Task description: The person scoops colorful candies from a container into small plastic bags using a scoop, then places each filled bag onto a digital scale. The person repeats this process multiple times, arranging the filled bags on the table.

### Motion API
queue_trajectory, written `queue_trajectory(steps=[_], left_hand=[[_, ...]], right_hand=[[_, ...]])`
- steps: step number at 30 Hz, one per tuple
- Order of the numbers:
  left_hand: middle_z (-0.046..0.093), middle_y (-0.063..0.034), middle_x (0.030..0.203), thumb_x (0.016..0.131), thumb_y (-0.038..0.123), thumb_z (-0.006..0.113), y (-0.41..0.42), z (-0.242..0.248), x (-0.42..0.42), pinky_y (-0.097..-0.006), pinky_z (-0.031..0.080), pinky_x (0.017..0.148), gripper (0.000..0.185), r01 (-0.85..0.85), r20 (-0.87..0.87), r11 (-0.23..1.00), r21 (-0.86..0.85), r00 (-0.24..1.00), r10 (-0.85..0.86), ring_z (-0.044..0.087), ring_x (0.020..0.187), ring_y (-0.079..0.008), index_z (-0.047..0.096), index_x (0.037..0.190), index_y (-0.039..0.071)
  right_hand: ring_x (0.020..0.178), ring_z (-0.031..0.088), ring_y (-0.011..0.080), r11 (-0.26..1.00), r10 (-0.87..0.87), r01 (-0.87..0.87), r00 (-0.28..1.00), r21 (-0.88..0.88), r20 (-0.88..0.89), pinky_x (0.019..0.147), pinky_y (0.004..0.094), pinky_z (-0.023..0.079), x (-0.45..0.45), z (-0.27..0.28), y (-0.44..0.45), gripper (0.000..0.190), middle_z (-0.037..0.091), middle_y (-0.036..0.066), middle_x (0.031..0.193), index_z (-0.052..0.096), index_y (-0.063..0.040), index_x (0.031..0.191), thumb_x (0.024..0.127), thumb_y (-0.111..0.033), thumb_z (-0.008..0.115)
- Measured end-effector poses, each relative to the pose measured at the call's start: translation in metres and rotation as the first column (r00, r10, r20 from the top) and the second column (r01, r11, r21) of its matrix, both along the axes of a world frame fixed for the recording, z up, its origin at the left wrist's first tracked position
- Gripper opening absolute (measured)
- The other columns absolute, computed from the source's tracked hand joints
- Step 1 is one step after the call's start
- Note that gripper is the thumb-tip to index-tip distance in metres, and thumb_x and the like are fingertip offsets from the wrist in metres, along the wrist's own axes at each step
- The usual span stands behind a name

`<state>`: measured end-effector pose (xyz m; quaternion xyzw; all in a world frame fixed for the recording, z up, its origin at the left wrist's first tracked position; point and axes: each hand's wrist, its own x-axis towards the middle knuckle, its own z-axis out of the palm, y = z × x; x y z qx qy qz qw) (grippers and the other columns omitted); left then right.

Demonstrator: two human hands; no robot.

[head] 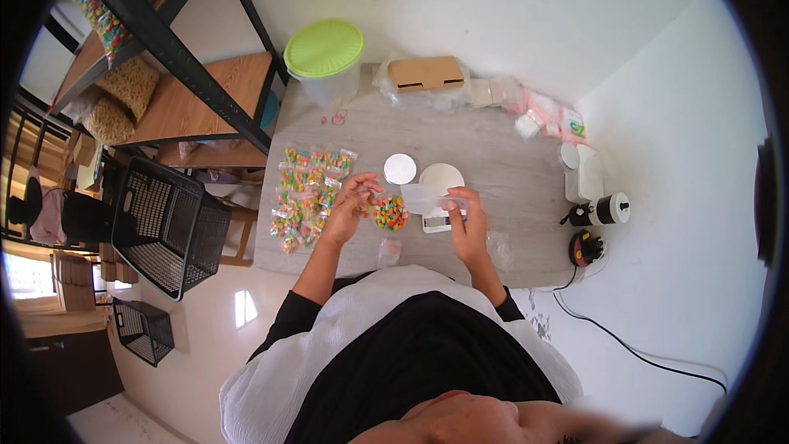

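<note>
My right hand (470, 222) grips a translucent plastic bag (422, 198), which spans the gap above the white digital scale (434, 222) with its round pan (442, 177). My left hand (350, 209) is raised with bent fingers beside a clear round container (390, 212) of small colourful candies or cereal pieces; whether it pinches something is unclear. Left of it lie several small clear bags (308, 197) filled with the same pieces. A round white lid (400, 169) sits behind the container. Near the front edge is a stack of small plastic bags (389, 253).
A tub with a green lid (325, 49) and a cardboard box (426, 73) stand at the back. Red rubber bands (339, 116) lie near the tub. On the right are a black-and-white cylinder (599, 211) and a power socket block (585, 249). Shelving (203, 95) and a black basket (172, 228) flank the left.
</note>
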<state>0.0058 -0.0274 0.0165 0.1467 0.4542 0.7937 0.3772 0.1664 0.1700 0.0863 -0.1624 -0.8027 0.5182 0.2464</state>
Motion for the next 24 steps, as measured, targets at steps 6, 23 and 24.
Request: queue_trajectory(steps=[6, 23, 24], left_hand=[[0.052, -0.0076, 0.127, 0.068, 0.0, 0.073, -0.021, -0.024, -0.004, -0.0279, 0.047, 0.08, 0.074, -0.075, -0.481, 0.913, -0.401, 0.866, -0.14, 0.052, 0.093, -0.0134, 0.046, 0.136, 0.009], [0.061, -0.0163, 0.121, 0.054, 0.028, 0.086, 0.023, -0.02, -0.01, -0.0371, 0.046, 0.097, 0.088, 0.011, -0.629, 0.798, -0.603, 0.609, -0.483, 0.06, 0.111, -0.0279, 0.052, 0.13, 0.003], [0.062, -0.0166, 0.118, 0.055, 0.031, 0.086, 0.023, 0.002, -0.011, -0.0369, 0.046, 0.095, 0.085, 0.046, -0.619, 0.783, -0.621, 0.585, -0.525, 0.061, 0.109, -0.0279, 0.054, 0.129, 0.002]], right_hand=[[0.099, 0.058, 0.0338, 0.969, 0.172, -0.184, 0.981, 0.167, 0.086, 0.085, 0.0408, 0.046, -0.013, -0.025, -0.014, 0.021, 0.062, 0.016, 0.108, 0.056, -0.002, 0.112, 0.095, -0.013, 0.053], [0.086, 0.059, 0.0326, 0.941, 0.242, -0.274, 0.955, 0.198, 0.169, 0.078, 0.0425, 0.045, -0.023, -0.034, -0.004, 0.021, 0.062, 0.015, 0.097, 0.054, -0.006, 0.113, 0.093, -0.01, 0.049], [0.086, 0.061, 0.0312, 0.969, 0.226, -0.239, 0.96, 0.067, 0.163, 0.078, 0.0407, 0.047, -0.022, -0.023, -0.002, 0.02, 0.063, 0.015, 0.098, 0.053, -0.006, 0.113, 0.094, -0.011, 0.049]])
